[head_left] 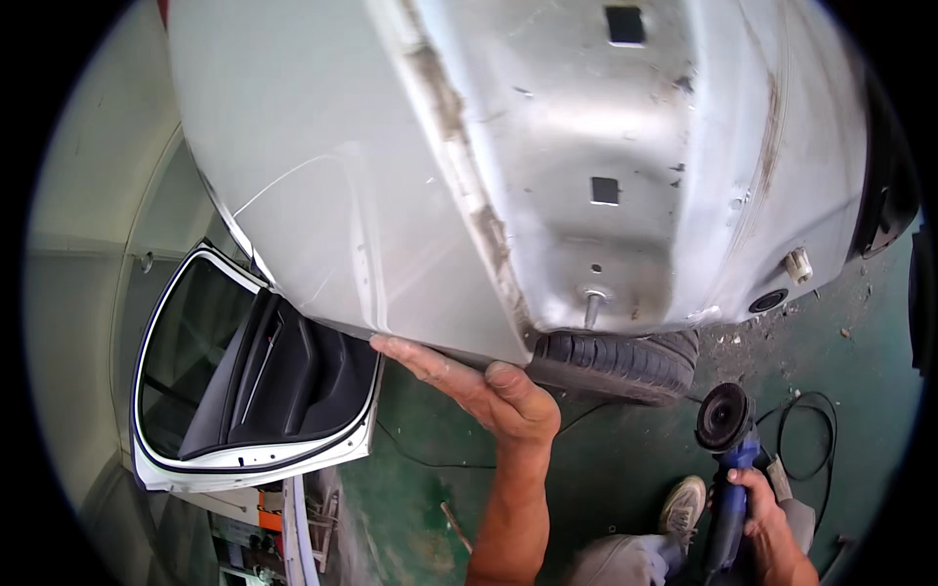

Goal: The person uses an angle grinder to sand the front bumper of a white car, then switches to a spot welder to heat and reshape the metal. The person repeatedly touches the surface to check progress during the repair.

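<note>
A silver-grey car body panel (322, 195) fills the upper left, with a pale scratch line and scuffs on its surface. Against its lower edge rests my left hand (479, 391), fingers stretched out flat and the thumb near the panel's corner. My right hand (757, 498) is wrapped round the body of a blue angle grinder (728, 523) at the lower right. Its dark round disc (725, 417) points up and stands apart from the car. Beside the panel, a bare metal channel (586, 244) shows square holes and a small stud.
A car tyre (620, 366) sits under the channel. To the left stands a detached door (259, 376) with a white frame and black trim. A black cable (831, 430) loops on the green floor (420, 518). My shoe (682, 508) is near the grinder.
</note>
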A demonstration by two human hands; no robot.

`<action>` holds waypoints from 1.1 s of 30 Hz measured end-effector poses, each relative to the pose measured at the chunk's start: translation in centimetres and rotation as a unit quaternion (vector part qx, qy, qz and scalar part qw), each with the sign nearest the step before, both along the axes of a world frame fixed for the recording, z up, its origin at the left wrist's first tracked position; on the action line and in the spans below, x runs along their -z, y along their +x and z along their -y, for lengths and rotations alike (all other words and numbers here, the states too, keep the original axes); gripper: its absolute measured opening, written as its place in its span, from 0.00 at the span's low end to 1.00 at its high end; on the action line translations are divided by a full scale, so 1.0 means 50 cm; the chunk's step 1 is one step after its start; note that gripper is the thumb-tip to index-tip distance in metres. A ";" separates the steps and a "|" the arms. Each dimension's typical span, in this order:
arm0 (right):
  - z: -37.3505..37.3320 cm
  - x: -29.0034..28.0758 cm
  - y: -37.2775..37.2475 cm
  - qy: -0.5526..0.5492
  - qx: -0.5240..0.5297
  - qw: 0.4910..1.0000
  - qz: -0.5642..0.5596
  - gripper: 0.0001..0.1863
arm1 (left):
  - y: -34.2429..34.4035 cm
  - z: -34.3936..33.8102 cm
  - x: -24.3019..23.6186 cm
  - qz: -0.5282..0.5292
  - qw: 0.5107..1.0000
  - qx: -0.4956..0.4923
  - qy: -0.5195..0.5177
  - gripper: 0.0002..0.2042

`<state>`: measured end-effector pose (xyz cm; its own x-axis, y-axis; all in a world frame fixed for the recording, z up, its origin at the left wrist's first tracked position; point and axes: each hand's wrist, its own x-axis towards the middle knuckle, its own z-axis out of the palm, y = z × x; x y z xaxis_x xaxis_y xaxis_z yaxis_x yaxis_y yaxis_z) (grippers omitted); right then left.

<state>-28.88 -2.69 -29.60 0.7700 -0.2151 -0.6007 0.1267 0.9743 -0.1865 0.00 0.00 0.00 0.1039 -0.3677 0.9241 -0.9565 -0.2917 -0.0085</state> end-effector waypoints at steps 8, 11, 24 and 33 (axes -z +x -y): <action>-0.004 0.023 -0.010 -0.015 -0.037 0.999 -0.006 0.25 | -0.014 0.028 0.019 0.020 1.000 -0.003 -0.019 0.41; -0.021 -0.038 -0.009 -0.092 -0.037 0.995 0.025 0.26 | -0.022 0.001 0.020 -0.002 0.999 -0.034 0.019 0.42; -0.154 -0.280 -0.015 -0.203 0.141 0.956 0.156 0.36 | -0.033 -0.153 -0.022 -0.078 0.978 0.015 0.194 0.41; -0.264 -0.514 0.238 -0.447 0.226 0.864 0.043 0.40 | -0.105 -0.475 0.167 -0.599 0.533 0.505 0.320 0.44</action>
